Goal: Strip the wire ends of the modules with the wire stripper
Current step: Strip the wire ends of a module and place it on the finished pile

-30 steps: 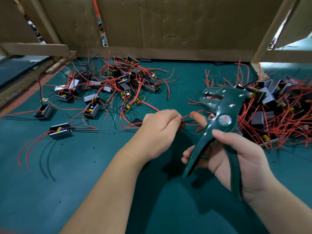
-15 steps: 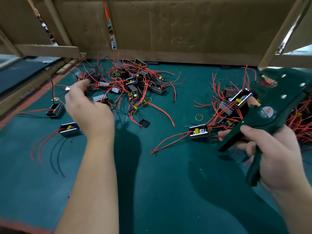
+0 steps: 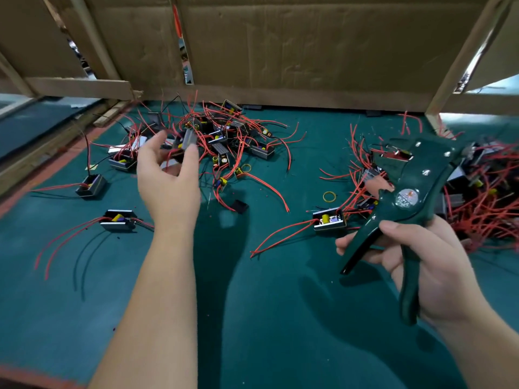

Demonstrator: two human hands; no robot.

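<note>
Modules (image 3: 224, 141), small black open boxes trailing long red wire leads, lie in two tangled heaps on a dark green matted tabletop (image 3: 280, 318). There is a left heap (image 3: 241, 127) and a right heap (image 3: 483, 197). They are probably kept apart to separate one batch from the other, though which batch is finished is unclear.

The left hand (image 3: 168, 181) reaches out above the left heap, fingers spread and loose, wrapped round nothing. One blurred grey module (image 3: 187, 139) sits right at its fingertips, and contact cannot be confirmed. The right hand (image 3: 429, 265) clenches both handles of a dark green metal wire stripper (image 3: 407, 197), raised with its head pointing away, likely ready for the next wire. A single module with a yellow part (image 3: 330, 220) lies alone just left of that hand.

Open mat between the heaps and toward the person gives working room. A brown cardboard wall (image 3: 309, 51) closes off the far edge.
</note>
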